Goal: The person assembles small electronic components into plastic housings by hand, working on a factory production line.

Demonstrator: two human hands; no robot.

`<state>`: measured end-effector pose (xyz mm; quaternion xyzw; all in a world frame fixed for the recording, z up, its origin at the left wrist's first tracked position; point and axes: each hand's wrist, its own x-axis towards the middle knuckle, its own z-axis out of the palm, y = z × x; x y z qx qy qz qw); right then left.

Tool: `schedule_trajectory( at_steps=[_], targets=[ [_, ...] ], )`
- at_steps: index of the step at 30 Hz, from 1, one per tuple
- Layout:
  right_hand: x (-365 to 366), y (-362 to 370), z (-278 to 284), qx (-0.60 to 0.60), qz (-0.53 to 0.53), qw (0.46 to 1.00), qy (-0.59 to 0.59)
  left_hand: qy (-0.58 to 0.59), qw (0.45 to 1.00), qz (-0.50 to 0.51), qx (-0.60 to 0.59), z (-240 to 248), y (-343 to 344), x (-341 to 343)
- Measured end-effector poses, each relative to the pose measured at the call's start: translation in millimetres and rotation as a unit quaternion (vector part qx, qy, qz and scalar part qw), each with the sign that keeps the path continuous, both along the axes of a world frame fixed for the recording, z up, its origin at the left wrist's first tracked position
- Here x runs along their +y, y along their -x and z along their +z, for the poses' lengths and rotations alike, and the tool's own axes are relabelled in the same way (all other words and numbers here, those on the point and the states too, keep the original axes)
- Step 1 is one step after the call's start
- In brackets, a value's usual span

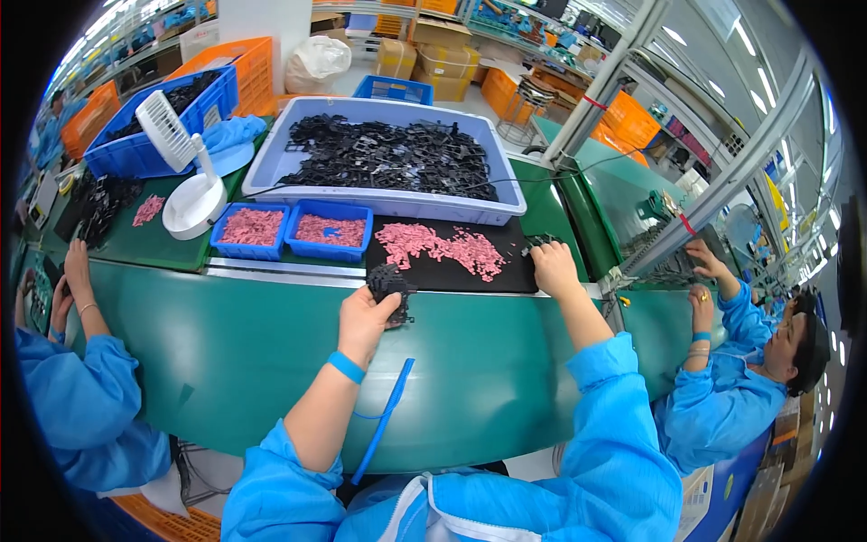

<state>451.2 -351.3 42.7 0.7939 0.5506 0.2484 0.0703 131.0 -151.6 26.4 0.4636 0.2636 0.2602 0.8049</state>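
My left hand [363,322] is closed around a black plastic part [386,283] with an irregular, many-edged outline, held over the near edge of the black mat [423,281]. Bent downward at the mat's right end, my right hand [555,269] has its fingers drawn together by a small dark clump [543,240]; what lies between the fingertips is too small to make out. Loose pink pieces [471,255] are spread over the mat between both hands. To their left stand two small blue bins, one [330,253] beside the other [248,252], both holding pink pieces.
Behind the mat sits a large pale-blue tub [397,206] of black parts. A white fan [194,206] stands left. A blue strap [386,420] lies on the green table [226,361]. Co-workers' hands [77,275] show at left and right [706,262], beyond a metal post [601,81].
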Motion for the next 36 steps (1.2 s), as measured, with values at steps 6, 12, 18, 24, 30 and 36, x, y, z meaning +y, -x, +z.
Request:
schedule_trajectory(
  at_steps=[6,12,18,24,30,36],
  targets=[
    [-7,-3,0,-0.048,0.023,0.994,-0.093,-0.003,0.999,-0.02,-0.035,-20,-2,3],
    [-2,10,18,-0.058,-0.014,0.958,-0.28,0.012,1.0,-0.007,-0.025,-20,-3,4],
    [50,118,22,0.684,0.101,0.61,-0.387,0.006,0.999,0.005,-0.032,-20,-4,4],
    [88,184,-2,0.713,0.078,0.644,-0.266,0.036,0.998,-0.011,-0.052,-12,-5,-1],
    [101,182,0,0.674,0.068,0.695,-0.24,0.084,0.994,-0.034,-0.066,-5,1,4],
    [117,172,6,0.662,0.075,0.722,-0.186,0.034,0.997,-0.009,-0.064,-5,3,9]
  ],
)
